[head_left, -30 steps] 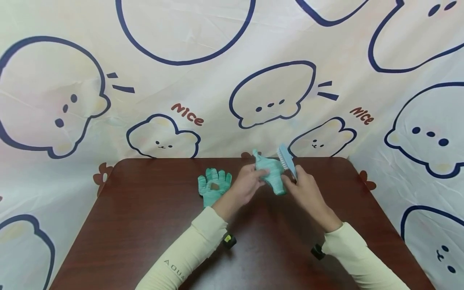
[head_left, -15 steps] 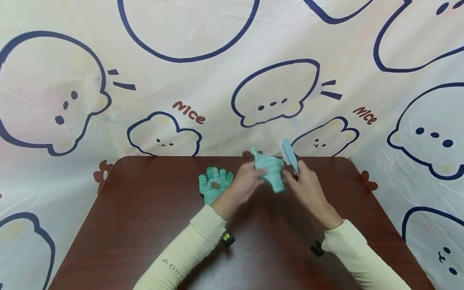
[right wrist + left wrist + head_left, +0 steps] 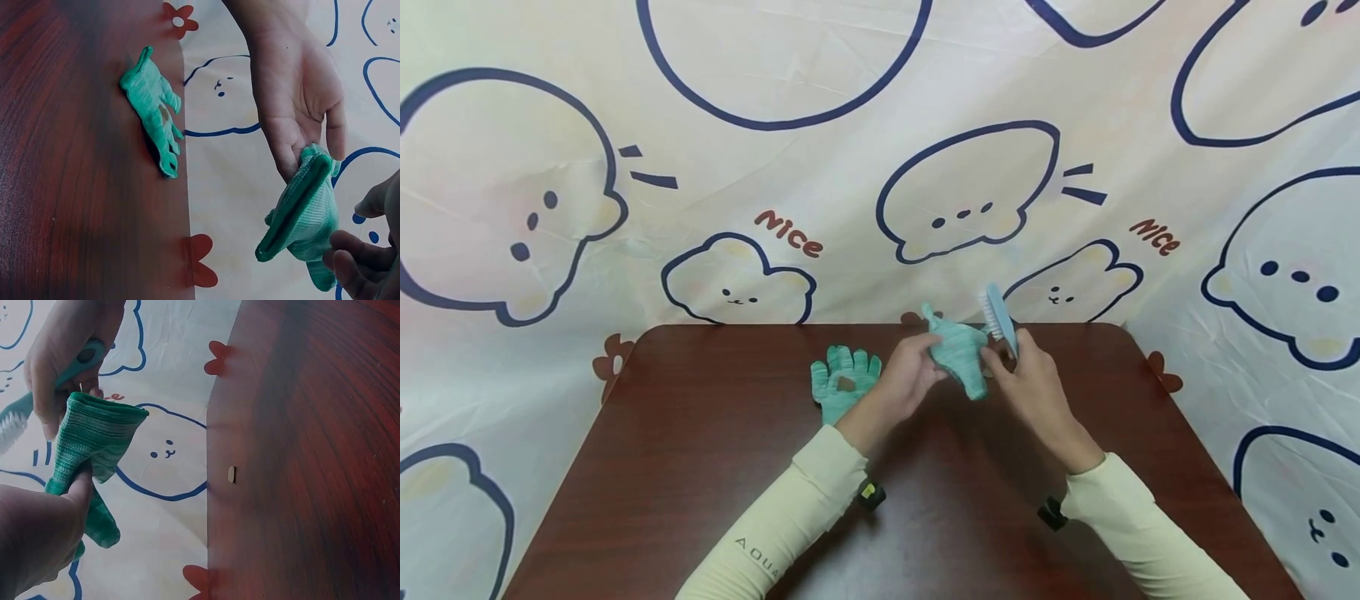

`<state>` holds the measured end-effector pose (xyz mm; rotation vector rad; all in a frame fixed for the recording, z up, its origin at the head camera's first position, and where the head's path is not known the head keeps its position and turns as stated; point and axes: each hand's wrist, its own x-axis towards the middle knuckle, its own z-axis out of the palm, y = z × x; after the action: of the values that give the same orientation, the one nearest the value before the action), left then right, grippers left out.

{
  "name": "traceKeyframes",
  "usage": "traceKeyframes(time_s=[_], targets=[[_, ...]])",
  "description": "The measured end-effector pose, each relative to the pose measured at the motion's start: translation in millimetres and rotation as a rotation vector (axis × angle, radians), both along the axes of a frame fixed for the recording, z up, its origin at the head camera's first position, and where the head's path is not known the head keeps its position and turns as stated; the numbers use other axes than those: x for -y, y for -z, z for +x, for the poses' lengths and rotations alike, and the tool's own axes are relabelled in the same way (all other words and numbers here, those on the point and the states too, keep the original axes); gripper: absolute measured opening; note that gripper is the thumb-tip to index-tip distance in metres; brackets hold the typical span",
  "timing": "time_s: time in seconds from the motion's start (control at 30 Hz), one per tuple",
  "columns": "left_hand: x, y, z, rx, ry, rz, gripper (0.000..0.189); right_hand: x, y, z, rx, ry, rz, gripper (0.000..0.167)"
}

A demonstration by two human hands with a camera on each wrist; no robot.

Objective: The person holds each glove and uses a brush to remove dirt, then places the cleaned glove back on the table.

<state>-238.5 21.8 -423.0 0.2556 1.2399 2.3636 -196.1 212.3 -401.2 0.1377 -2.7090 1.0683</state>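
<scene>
A green knitted glove (image 3: 958, 350) hangs above the far part of the table, its edge pinched by my left hand (image 3: 910, 375). In the left wrist view, the thumb lies against the glove (image 3: 94, 434) below its cuff. My right hand (image 3: 1028, 383) grips a light-blue brush (image 3: 1002, 315) by the handle. The brush's white bristles face the glove from the right, with its head above the fingers. Fingertips of the right hand (image 3: 359, 259) are at the glove's side in the right wrist view; the brush is out of sight there.
A second green glove (image 3: 831, 406) lies on the table left of my left hand, with a brown patch (image 3: 846, 384) on it. A small tan piece (image 3: 232, 474) rests on the dark wooden table (image 3: 700, 483). A printed cloth (image 3: 850, 183) hangs behind the table's far edge.
The brush has risen slightly and moved right, away from the glove. My left thumb has drawn back from across the glove toward its edge. The second glove stays put.
</scene>
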Motion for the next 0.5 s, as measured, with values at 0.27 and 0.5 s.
traceKeyframes(time_s=[0.27,0.5], targets=[[-1.6,-4.6,1.3,-0.029,-0.012,-0.067,0.045,11,-0.7,4.0,-0.002,-0.013,-0.023,0.045],[-14.1,-19.4,15.5,-0.176,-0.03,-0.419,0.05,14,4.9,-0.6,0.13,0.028,-0.155,0.058]])
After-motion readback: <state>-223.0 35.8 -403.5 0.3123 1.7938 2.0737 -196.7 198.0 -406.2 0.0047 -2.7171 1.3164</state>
